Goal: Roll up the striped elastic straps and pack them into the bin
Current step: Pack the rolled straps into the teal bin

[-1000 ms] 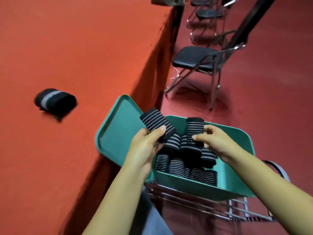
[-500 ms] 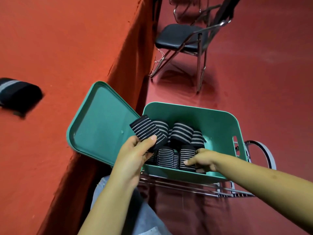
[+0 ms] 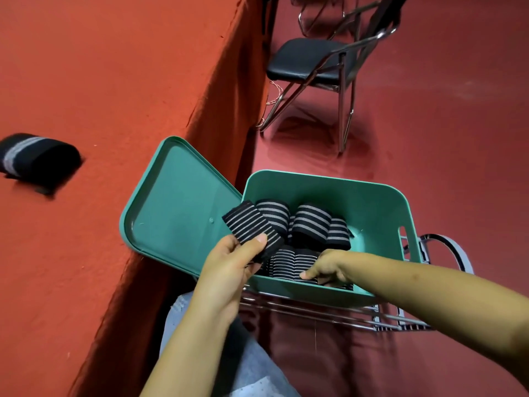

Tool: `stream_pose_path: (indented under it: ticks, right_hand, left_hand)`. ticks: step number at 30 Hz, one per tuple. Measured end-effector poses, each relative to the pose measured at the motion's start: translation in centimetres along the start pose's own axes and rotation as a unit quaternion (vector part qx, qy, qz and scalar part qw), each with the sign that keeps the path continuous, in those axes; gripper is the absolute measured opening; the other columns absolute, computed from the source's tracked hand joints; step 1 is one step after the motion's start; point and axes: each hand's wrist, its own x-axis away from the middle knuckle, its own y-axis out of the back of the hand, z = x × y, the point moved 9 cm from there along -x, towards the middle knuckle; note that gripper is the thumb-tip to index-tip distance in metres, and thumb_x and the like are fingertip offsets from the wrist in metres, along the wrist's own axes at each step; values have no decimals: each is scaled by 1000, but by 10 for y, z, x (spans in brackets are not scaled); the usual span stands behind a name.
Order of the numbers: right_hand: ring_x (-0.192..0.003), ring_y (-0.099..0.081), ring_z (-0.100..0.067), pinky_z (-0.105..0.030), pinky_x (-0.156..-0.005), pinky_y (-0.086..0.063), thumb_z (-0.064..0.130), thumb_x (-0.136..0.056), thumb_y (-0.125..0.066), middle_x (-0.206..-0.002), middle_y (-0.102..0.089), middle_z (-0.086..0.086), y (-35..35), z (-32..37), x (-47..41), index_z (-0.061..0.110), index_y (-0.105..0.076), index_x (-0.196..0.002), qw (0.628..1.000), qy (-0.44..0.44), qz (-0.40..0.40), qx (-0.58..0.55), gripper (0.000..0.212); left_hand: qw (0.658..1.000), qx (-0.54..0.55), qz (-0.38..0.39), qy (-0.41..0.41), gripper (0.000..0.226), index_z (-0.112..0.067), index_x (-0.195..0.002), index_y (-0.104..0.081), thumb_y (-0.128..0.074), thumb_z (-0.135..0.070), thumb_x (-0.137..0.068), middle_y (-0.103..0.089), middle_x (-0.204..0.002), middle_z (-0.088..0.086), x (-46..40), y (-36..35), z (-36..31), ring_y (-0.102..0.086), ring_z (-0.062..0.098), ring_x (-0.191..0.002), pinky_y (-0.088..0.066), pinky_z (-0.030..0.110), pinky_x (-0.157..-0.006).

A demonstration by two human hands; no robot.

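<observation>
Right hand (image 3: 325, 266) seemingly deeper in bin (image 3: 380, 196), red table (image 3: 114, 67), red floor (image 3: 443, 124)

The scene is moderately lit by soft, even indoor light with a strong red cast from the surrounding cloth and floor. A folding chair (image 3: 320, 63) at one o'clock throws a soft shadow onto the glossy floor (image 3: 429, 138) beneath it, where a faint pale sheen also shows at two o'clock. A deep shadow runs down the draped table edge (image 3: 229, 104) from twelve o'clock toward seven. The dark rolled strap (image 3: 37, 160) at nine o'clock looks smeared and soft. The green bin (image 3: 372, 202) near centre is fairly sharp. Straight lines bow outward toward the frame edges.
</observation>
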Motion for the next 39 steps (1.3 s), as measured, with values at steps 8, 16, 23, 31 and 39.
stream_pose_path:
  ticks: [8, 16, 23, 31, 39]
  right_hand:
    - [-60, -44, -9, -20, -44, -46, 12, -83, -75, -69, -45, -2, -15, 8, 4, 14, -45, -78, 997, 23, 40, -56, 30]
    - [-57, -43, -8, -19, -46, -39, 24, -87, -71, -75, -47, -1, -16, -3, 3, 13, -44, -78, 999, -1, 32, -18, 30]
    - [-37, -43, -6, -17, -42, -39, 38, -82, -75, -53, -51, 0, 4, 11, 18, 13, -45, -77, 992, 46, -9, 117, 40]
    - [-52, -55, -11, -26, -50, -48, 36, -86, -70, -67, -60, -3, 40, 26, 45, 12, -50, -83, 976, 114, -62, 174, 32]
    - [-68, -58, -10, -27, -55, -47, 20, -93, -64, -77, -57, -1, 34, 6, 36, 17, -47, -83, 991, 86, -36, 101, 20]
  left_hand:
    - [1000, 1, 3, 11, 5, -14, -90, -62, -64, -10, -90, -75, -87, -3, 0, -2, 4, -69, 8, -77, -49, 26, -77]
    - [1000, 2, -7, 12, 4, -12, -92, -62, -63, -9, -90, -74, -88, 0, 1, 2, 4, -69, 6, -74, -50, 25, -77]
    - [999, -19, 16, 20, 5, -12, -92, -62, -62, -8, -91, -74, -86, -2, 2, -7, 7, -70, 6, -75, -51, 24, -76]
    - [998, -43, 36, 31, 5, -9, -95, -60, -64, -9, -91, -69, -99, 9, -3, -17, 16, -69, 11, -79, -55, 22, -71]
    - [997, -56, 50, 36, 10, -6, -98, -59, -65, -9, -90, -67, -100, 13, 1, -21, 21, -68, 14, -82, -56, 20, -69]
